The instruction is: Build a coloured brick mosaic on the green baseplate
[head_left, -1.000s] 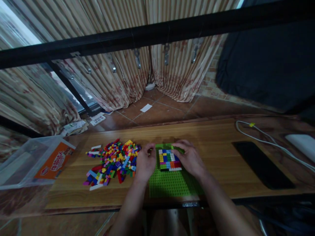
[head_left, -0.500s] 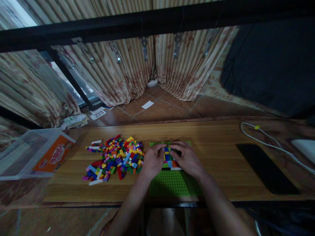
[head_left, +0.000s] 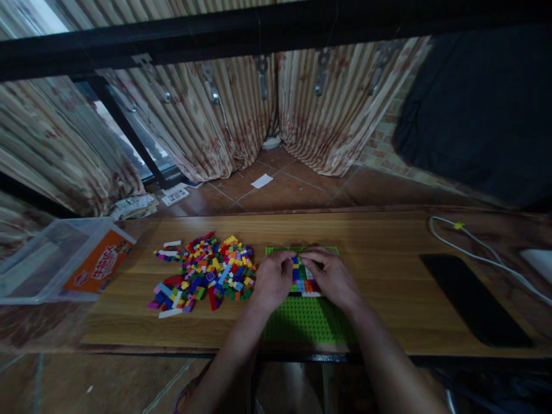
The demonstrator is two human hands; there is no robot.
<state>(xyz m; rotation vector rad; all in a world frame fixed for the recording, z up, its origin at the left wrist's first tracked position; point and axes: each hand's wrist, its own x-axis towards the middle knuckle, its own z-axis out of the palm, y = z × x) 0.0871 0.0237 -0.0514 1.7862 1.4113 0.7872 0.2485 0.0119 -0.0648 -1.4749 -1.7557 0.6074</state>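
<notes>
A green studded baseplate lies on the wooden table. Its far half carries a patch of colourful toy bricks, with blue, yellow, red and light blue among them. Over the left side of this patch sits my left hand, fingers curled and thumb close to the index finger. My right hand rests over the right side, fingers bent together and the tips near those of the left. Both hands meet at the far end of the patch. Whatever small piece is between the fingertips is hidden.
Left of the baseplate spreads a heap of loose bricks. A clear plastic box with an orange label stands at the far left. To the right lie a black flat slab and a white cable. Curtains hang beyond the table.
My right thumb and fingers have drawn closer together over the bricks. The left hand stays in nearly the same place on the baseplate. The whole view has shifted slightly.
</notes>
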